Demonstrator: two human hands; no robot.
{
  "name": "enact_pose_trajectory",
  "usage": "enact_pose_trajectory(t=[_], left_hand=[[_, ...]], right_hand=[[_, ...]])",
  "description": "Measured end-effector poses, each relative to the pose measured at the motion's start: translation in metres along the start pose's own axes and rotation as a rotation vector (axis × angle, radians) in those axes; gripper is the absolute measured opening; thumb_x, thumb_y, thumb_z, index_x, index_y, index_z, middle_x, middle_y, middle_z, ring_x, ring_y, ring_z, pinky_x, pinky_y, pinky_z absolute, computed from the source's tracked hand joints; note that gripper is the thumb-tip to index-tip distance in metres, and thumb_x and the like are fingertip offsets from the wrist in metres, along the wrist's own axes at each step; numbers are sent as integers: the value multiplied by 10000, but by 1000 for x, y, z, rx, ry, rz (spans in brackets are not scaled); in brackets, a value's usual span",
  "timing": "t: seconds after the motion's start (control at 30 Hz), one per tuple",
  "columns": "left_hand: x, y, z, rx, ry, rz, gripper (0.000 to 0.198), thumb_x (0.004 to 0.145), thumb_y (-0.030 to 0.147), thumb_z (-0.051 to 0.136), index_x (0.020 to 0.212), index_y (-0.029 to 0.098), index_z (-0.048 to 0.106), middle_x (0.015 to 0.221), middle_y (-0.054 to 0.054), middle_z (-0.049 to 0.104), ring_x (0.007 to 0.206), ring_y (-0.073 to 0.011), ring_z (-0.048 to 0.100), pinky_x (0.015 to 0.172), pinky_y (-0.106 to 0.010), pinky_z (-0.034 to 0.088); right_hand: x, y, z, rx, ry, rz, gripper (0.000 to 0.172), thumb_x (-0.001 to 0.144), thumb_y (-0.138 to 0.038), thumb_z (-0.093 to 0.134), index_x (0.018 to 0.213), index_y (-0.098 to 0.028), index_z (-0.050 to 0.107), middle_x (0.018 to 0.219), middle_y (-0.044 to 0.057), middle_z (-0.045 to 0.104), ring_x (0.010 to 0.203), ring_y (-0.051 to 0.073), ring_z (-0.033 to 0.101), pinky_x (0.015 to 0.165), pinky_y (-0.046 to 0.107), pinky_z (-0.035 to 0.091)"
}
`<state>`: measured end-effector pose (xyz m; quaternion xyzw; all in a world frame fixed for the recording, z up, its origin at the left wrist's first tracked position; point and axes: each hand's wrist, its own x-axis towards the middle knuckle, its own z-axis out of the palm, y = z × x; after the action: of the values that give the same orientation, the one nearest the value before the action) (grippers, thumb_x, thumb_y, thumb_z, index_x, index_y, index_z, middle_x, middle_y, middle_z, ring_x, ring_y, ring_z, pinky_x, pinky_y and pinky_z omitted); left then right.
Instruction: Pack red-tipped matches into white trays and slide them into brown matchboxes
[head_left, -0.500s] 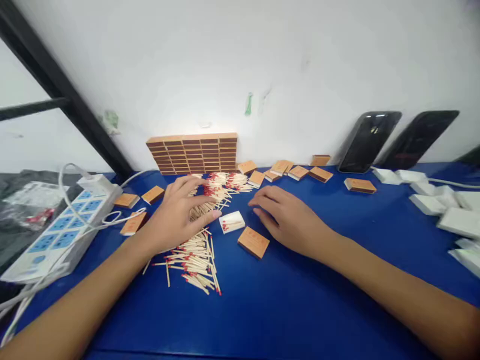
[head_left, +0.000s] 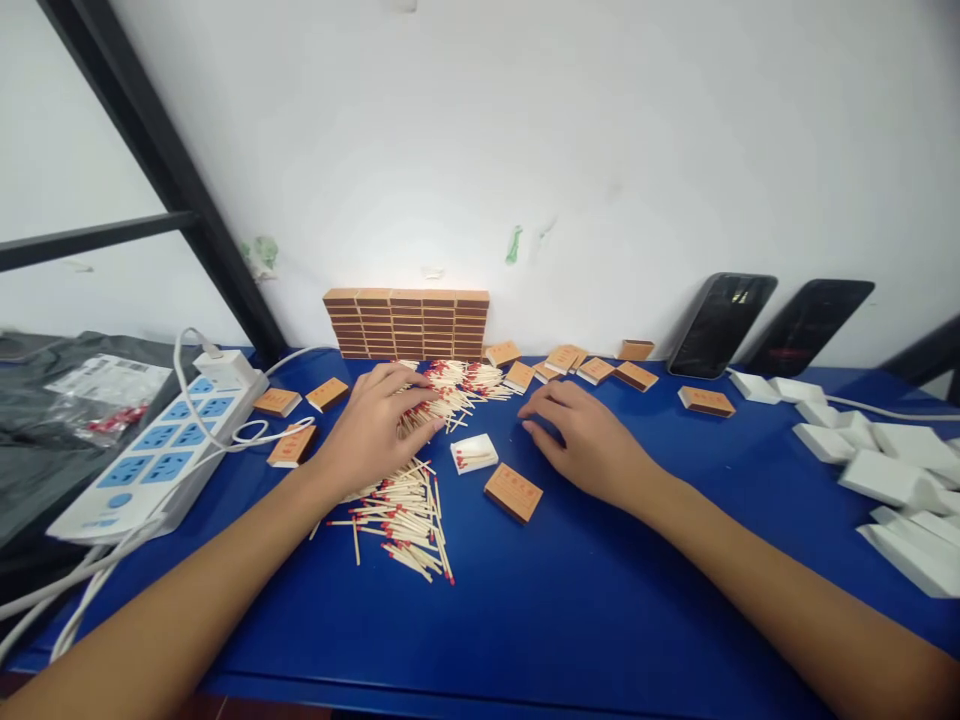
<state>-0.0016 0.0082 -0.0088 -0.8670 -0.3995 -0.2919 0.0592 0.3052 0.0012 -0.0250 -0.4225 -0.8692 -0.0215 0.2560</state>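
Note:
Loose red-tipped matches point(head_left: 401, 520) lie in a heap on the blue table. My left hand point(head_left: 379, 420) rests over the heap's upper part, thumb and fingers apart, covering some of the matches. Just right of its thumb is a small white matchbox tray point(head_left: 480, 447) with a few matches inside. An orange matchbox point(head_left: 514, 492) lies flat in front of that tray. To the right of both, my right hand point(head_left: 589, 440) hovers or rests near the tabletop. Its fingers are bent, with a gap between thumb and forefinger, and nothing shows in them.
Stacked matchboxes point(head_left: 409, 325) stand against the wall, with more loose matchboxes point(head_left: 596, 370) alongside. A power strip point(head_left: 161, 440) with white cables is at left, near a plastic bag point(head_left: 105, 395). Two phones point(head_left: 720, 325) lean at the back right; white trays point(head_left: 892, 475) pile up at right.
The camera view has shifted, showing more of the table's front edge. Both hands keep nearly the same places relative to the tray and the matches.

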Motion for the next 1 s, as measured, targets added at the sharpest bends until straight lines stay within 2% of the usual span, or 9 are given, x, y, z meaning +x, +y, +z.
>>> enact_pose_trajectory(t=[0.1,0.27,0.37,0.5,0.6,0.7,0.87,0.93,1.0], left_hand=[[1,2,-2,41,42,-47,394,1007,318,633,1385,210,639,1311,-119,690,1267,-329,559,1098,-535,451],[4,-5,-8,91,189,-193,386,994,113,505,1348,186,641,1264,-107,724,1224,-323,583,1065,-518,467],[4,-9,-6,32,261,-256,362,971,113,535,1308,167,658,1223,-102,744,1188,-310,614,1072,-501,483],[3,-6,-2,-32,239,-270,318,970,194,587,1274,169,677,1239,-106,745,1200,-314,625,1080,-516,495],[2,1,-1,-121,221,-290,329,949,286,661,1265,199,690,1247,-87,751,1203,-304,634,1060,-501,525],[3,5,-1,-171,218,-275,351,935,329,690,1270,221,693,1253,-74,754,1213,-298,637,1055,-494,537],[3,-6,-2,-200,283,-307,390,959,138,505,1279,233,707,1247,-57,766,1210,-269,661,1075,-489,526],[5,-12,-4,-216,322,-370,431,932,103,500,1289,228,706,1175,-50,792,1154,-265,688,1062,-498,527],[6,-16,-7,-250,341,-407,396,928,143,559,1290,212,704,1146,-60,799,1094,-263,714,1028,-491,548]], right_hand=[[2,12,-14,-81,-7,20,206,1000,-205,544,1067,-155,732,1096,153,722,1061,307,662,945,462,534],[2,40,-54,-244,53,282,249,999,-289,524,1023,-199,754,951,102,756,812,259,677,719,374,477],[-3,60,-76,-275,97,410,247,984,-303,537,1027,-208,760,920,99,767,792,264,674,687,362,439],[-12,85,-94,-312,130,538,206,960,-293,573,995,-195,751,908,124,768,810,284,668,694,373,419],[-16,96,-98,-344,84,601,170,938,-285,598,942,-202,747,929,126,774,822,286,667,690,374,411],[-15,94,-94,-334,78,591,189,934,-304,594,931,-201,753,927,117,775,807,272,675,686,363,425],[-9,79,-83,-268,8,468,251,941,-353,555,906,-210,757,856,90,761,761,253,673,651,344,424],[-6,73,-80,-237,6,434,259,951,-350,539,924,-213,757,860,78,761,748,234,664,645,335,415],[-3,65,-75,-195,31,397,248,950,-329,542,926,-206,755,871,75,760,739,217,653,657,329,417]])
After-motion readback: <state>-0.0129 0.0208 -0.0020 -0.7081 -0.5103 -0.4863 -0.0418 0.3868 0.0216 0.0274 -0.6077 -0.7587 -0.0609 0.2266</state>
